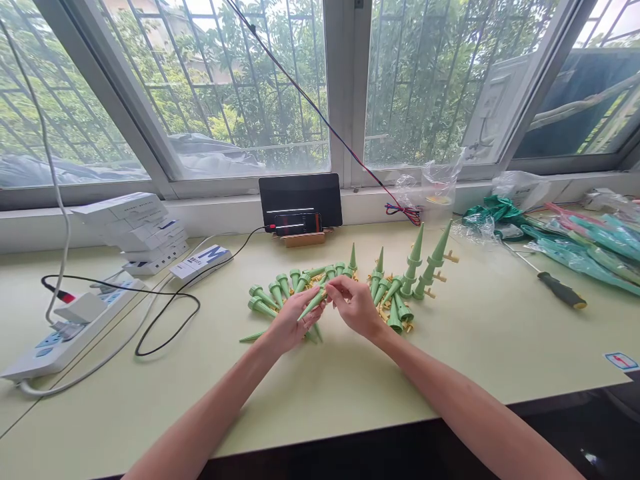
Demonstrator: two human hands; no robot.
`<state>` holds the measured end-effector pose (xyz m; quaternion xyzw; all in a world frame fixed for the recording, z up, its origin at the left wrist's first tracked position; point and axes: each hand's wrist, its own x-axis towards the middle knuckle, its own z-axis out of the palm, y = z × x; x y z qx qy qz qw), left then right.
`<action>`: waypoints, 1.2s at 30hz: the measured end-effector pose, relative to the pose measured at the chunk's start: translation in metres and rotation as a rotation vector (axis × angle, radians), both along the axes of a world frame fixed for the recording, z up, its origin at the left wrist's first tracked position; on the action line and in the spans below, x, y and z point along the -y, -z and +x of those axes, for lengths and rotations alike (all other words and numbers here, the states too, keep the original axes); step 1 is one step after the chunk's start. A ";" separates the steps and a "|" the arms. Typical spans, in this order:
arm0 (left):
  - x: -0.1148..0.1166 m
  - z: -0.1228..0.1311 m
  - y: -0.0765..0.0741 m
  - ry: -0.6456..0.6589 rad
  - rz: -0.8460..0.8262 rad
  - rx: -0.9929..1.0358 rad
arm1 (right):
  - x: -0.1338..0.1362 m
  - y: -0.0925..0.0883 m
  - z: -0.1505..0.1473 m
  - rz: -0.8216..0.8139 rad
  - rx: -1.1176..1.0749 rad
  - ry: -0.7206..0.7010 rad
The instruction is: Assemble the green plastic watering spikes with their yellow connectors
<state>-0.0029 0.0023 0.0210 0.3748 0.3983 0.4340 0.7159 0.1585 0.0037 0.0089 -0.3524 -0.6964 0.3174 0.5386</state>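
My left hand (291, 322) is closed around a green plant watering spike (313, 303), its pointed end slanting down toward the palm. At the spike's upper end the fingers of my right hand (356, 305) are pinched together; what lies between them is too small to make out. Behind both hands a row of green spikes (261, 305) lies fanned out on the table, partly hidden by my fingers. Right of my right hand is a cluster of spikes (395, 303) with small yellow valves. Two tall stacks of nested spikes (413, 263) stand there, points up.
A phone (299, 224) leans on a dark tablet (267, 193) by the window. Left are a power strip (25, 363), a looping black cable (195, 303) and white boxes (145, 230). Right lie a screwdriver (560, 289) and plastic bags (595, 250). The table edge (325, 437) is near me.
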 end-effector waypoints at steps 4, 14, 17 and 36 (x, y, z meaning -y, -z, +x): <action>0.001 0.000 -0.002 0.000 0.035 -0.039 | 0.000 -0.001 0.000 0.011 0.022 0.009; -0.004 -0.009 -0.012 -0.273 0.411 -0.298 | -0.006 -0.002 0.008 0.088 0.052 0.277; -0.001 -0.006 -0.014 -0.265 0.486 -0.417 | -0.009 0.002 0.008 0.120 0.111 0.275; 0.006 0.004 0.010 0.017 0.802 -1.173 | -0.025 0.015 0.015 0.139 0.450 0.275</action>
